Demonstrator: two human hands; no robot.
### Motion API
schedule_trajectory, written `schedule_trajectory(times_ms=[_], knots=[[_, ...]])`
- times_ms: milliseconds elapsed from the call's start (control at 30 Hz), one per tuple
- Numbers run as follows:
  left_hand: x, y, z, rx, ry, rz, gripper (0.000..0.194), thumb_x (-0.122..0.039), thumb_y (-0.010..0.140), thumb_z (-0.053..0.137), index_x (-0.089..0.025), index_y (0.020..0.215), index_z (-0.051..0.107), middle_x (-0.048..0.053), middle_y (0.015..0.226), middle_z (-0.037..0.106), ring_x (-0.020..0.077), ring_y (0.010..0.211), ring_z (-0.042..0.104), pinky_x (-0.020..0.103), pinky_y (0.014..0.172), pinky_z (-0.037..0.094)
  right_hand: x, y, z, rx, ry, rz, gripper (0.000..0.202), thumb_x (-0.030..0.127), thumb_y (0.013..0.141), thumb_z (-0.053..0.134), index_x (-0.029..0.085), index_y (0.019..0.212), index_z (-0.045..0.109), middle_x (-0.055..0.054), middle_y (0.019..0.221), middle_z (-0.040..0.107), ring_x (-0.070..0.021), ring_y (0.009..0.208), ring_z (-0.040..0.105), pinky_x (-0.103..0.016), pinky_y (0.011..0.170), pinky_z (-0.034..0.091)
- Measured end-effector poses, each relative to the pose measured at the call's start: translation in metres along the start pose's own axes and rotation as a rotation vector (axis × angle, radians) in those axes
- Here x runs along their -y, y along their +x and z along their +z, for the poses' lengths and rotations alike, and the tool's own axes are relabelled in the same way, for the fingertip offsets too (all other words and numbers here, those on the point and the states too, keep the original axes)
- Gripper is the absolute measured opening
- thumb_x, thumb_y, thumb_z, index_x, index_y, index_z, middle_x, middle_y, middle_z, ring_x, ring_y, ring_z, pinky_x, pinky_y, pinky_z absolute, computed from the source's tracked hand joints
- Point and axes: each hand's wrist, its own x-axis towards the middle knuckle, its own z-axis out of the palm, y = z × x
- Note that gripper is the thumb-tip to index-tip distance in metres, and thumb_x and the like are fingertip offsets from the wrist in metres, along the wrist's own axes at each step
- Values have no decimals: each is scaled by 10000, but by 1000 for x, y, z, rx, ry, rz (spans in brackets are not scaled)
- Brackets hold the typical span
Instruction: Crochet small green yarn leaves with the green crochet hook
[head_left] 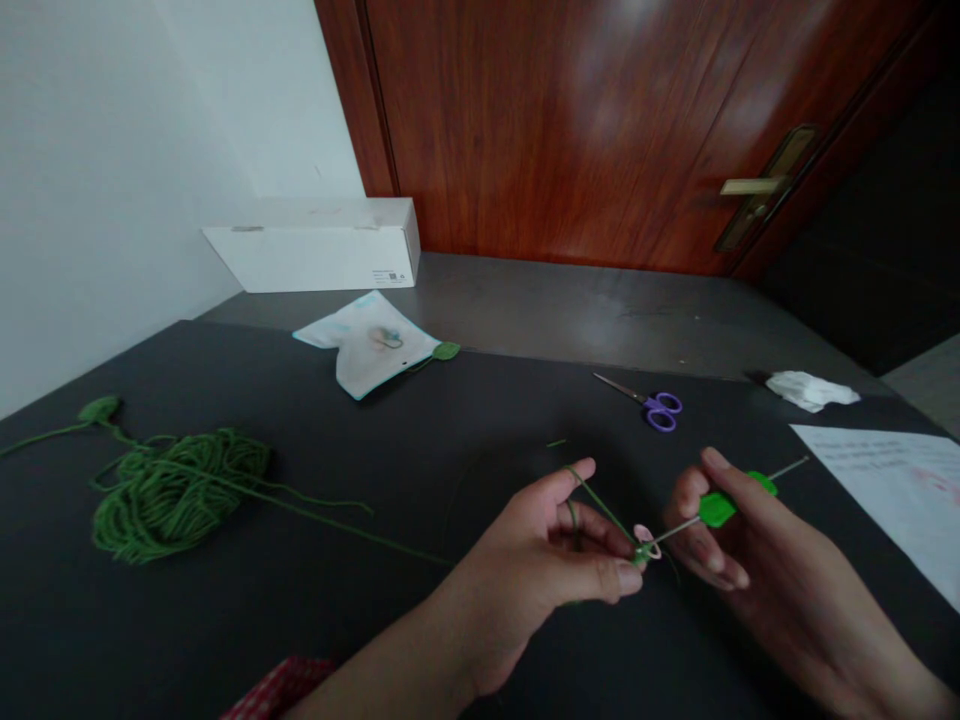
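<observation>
Presently on the black table (315,620): one skein of green yarn (176,492), its strand running to the left hand (555,565), whose thumb and fingers are pinched shut on a small green stitch piece (643,550). One crochet hook (716,508), green-gripped, is clasped in the closed right hand (739,545), its tip at the piece. One pair of purple-handled scissors (651,403), one plastic pouch (371,343), one white box (319,245), one paper sheet (896,500).
</observation>
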Motion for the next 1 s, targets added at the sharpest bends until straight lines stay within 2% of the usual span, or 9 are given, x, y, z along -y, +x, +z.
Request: schedule_trajectory(times_ms=[167,400,567,833,1000], knots=[[0,0,0,-3,14,0,932,-66,609,801,-96,1407,321,6,806,631,125,738,584,281,724,428,0,0,-2,30,14,24,370,479,848,579,170,662,662,11,444,508,-78,423,359,-184,406,295],[0,1,0,6,21,-4,939,-61,601,802,-93,1407,321,3,805,635,128,752,587,301,772,427,2,0,3,-11,2,17,356,473,824,607,172,642,661,11,432,505,-77,416,353,-180,396,280],[-2,1,0,17,23,-8,924,-73,603,808,-100,1401,342,9,824,641,128,773,584,299,793,422,2,-2,1,30,-27,29,387,477,851,565,176,622,649,14,420,492,-82,410,332,-197,402,268],[-1,0,1,34,26,-29,892,-62,613,787,-103,1396,359,26,842,637,142,779,584,308,764,429,5,-5,-7,37,-205,-98,480,504,906,451,187,604,647,1,408,517,-95,386,358,-233,414,283],[0,-1,2,12,36,-47,898,-37,604,778,-100,1395,358,17,827,631,135,761,577,295,743,429,5,-8,-7,7,-304,-210,483,530,893,453,195,619,667,-17,426,552,-113,380,411,-238,397,314]])
